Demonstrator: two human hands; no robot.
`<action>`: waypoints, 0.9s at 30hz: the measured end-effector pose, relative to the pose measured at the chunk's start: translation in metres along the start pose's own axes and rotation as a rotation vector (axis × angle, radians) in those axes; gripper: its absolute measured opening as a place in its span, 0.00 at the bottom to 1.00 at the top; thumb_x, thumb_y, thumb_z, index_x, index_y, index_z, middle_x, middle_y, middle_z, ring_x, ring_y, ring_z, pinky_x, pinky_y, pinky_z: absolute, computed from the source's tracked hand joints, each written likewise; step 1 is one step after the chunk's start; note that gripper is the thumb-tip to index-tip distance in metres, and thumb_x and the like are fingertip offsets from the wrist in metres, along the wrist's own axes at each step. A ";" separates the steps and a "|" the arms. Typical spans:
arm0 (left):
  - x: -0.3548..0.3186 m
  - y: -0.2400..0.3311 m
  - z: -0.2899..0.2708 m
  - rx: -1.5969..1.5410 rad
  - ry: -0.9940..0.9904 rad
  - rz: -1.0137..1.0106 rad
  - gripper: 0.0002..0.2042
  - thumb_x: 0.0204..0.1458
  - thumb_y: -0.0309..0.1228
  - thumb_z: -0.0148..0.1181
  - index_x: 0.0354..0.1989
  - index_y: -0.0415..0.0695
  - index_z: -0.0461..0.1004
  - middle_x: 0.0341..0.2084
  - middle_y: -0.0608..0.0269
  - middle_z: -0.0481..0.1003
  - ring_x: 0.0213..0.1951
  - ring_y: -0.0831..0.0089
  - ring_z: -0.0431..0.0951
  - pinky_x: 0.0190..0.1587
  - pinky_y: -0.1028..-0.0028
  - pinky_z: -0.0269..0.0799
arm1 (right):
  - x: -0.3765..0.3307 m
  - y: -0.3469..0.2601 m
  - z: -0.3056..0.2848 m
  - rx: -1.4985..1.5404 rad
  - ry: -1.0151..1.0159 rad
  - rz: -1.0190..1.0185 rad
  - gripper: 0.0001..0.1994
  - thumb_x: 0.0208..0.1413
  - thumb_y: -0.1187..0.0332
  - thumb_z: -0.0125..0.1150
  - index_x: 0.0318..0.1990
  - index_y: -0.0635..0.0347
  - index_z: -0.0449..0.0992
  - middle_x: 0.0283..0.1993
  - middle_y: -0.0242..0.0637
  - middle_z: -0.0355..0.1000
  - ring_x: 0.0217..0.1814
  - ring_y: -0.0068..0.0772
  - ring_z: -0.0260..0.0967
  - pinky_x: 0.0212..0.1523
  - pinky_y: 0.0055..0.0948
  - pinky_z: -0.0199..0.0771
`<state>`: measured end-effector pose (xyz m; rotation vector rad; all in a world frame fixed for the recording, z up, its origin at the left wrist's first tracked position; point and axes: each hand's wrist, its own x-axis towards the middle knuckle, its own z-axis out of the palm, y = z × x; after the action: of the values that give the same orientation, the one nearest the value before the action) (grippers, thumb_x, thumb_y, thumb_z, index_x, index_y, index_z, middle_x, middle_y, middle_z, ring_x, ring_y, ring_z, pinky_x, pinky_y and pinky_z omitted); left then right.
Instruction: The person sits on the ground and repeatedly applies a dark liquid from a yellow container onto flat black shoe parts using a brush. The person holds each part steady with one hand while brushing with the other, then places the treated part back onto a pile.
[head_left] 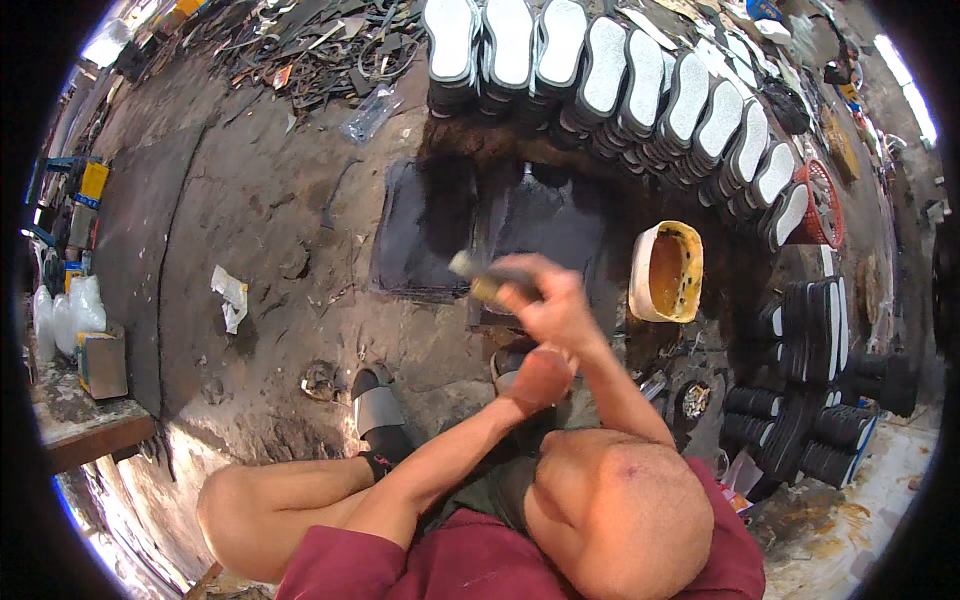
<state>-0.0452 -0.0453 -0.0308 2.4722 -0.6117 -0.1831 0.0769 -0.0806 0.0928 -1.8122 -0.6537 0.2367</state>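
And here's the floor [260,170], dark, stained and busy all around the right hand [556,308]! Just beyond the hand lies one dark sheet stack [575,225], with a second dark pile [415,235] beside it to the left. Off to the hand's right sits a yellow-rimmed tub [641,275]; well beyond curve the pale-topped sole stacks [605,70]. Far left of the hand, a torn white scrap [231,300]; farther out, a heap of offcuts [330,45]!

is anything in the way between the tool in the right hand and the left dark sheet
Nothing visible stands between the blurred tool and the left dark sheet: the tool's pale end overlaps it in this view, though contact is unclear. The left hand is lower in the picture, off that path.
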 end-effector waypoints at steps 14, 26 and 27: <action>0.020 -0.040 -0.055 0.111 0.212 -0.141 0.22 0.54 0.22 0.61 0.59 0.46 0.78 0.65 0.62 0.76 0.68 0.66 0.73 0.49 0.65 0.85 | 0.172 0.127 -0.107 -0.807 -0.090 0.127 0.21 0.48 0.77 0.63 0.48 0.40 0.88 0.50 0.33 0.84 0.53 0.46 0.80 0.56 0.44 0.80; 0.014 -0.050 -0.057 0.058 0.262 -0.063 0.26 0.51 0.19 0.59 0.63 0.44 0.76 0.68 0.61 0.73 0.71 0.66 0.70 0.51 0.66 0.84 | 0.063 0.105 -0.174 -0.873 -0.241 0.304 0.18 0.56 0.66 0.65 0.55 0.34 0.84 0.50 0.38 0.84 0.53 0.51 0.81 0.54 0.51 0.81; 0.015 -0.050 -0.056 0.077 0.262 -0.058 0.27 0.51 0.19 0.59 0.63 0.43 0.75 0.68 0.60 0.73 0.71 0.65 0.70 0.51 0.66 0.84 | 0.048 0.106 -0.172 -0.836 -0.312 0.275 0.19 0.57 0.65 0.65 0.56 0.34 0.83 0.49 0.39 0.84 0.53 0.51 0.80 0.54 0.52 0.80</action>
<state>0.0015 0.0124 -0.0127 2.5330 -0.4426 0.1428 0.2302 -0.2165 0.0605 -2.7101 -0.7853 0.4880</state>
